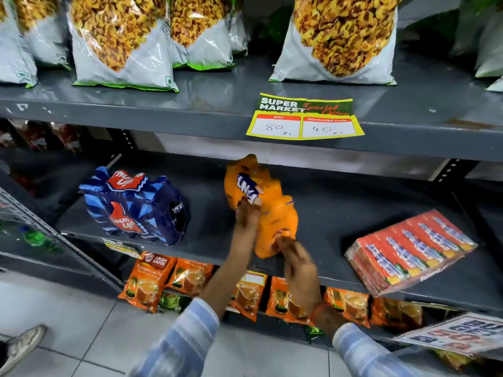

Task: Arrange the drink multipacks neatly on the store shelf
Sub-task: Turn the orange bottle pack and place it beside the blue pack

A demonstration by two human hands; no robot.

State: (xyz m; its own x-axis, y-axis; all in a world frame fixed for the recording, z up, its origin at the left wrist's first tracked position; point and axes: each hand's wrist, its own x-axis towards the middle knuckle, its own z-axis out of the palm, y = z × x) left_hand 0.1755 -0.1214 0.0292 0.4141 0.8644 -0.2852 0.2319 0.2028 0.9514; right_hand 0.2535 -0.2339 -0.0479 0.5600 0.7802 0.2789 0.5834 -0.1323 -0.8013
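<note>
An orange shrink-wrapped drink multipack (268,197) lies tilted on the middle grey shelf (340,213), its long side running from the back toward the front edge. My left hand (246,216) grips its left side near the blue label. At the pack's near end, my right hand (295,257) holds the front corner. A dark blue drink multipack (133,208) stands to the left on the same shelf, apart from the orange one.
A red pack of cartons (408,248) lies at an angle on the shelf's right front edge. Snack bags (345,39) fill the shelf above, with a price tag (304,118) on its lip. Orange tea pouches (190,276) line the shelf below. A shoe (21,346) is on the floor at left.
</note>
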